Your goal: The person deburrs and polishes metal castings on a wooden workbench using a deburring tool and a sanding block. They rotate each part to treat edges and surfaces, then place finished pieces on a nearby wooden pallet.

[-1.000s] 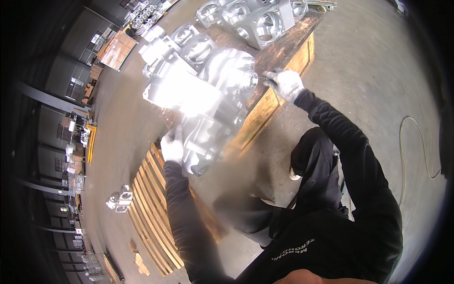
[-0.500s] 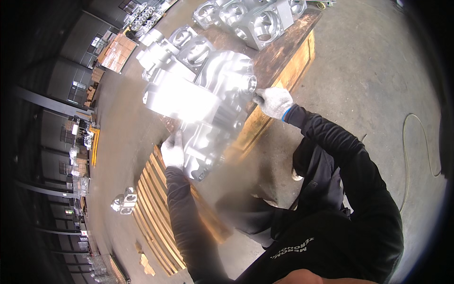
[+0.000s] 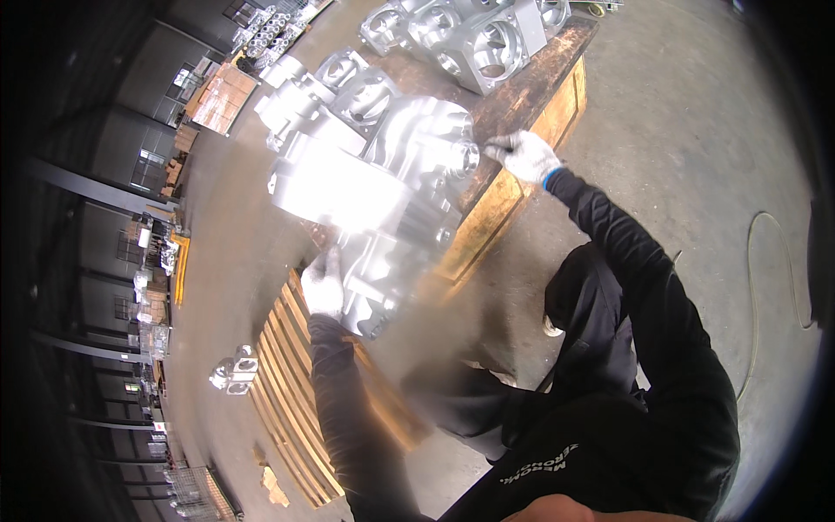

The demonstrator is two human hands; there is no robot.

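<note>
Landmark: large silver casting (image 3: 383, 204), propped over the near end of the wooden crate (image 3: 561, 109). Glare whites out its middle; cannot tell whether it is one piece or several set close together.

Change: right hand (image 3: 526, 157) is higher than half a second ago, from just below the casting's round boss (image 3: 466, 159) to just beside it, on its right. Left hand (image 3: 323, 283) keeps its place at the casting's lower left edge. No clear turn or slide of the casting, allowing for a slight shift of view. Reading: the active work seems to sit at the boss, with the left hand probably steadying.

Hands: well apart, both gloved, the casting lying between them. Left touches the casting with fingers pointing up along its edge; cannot tell how firm the hold is. Right has thumb and fingers drawn in toward the boss, with a slight gap appearing between; cannot tell whether they meet or pinch something small.

Around the casting: other silver castings (image 3: 528, 30) beyond it on the crate; slatted pallet (image 3: 296, 383) below it and to its left; small silver part (image 3: 228, 378) farther left, past the pallet's edge
</note>
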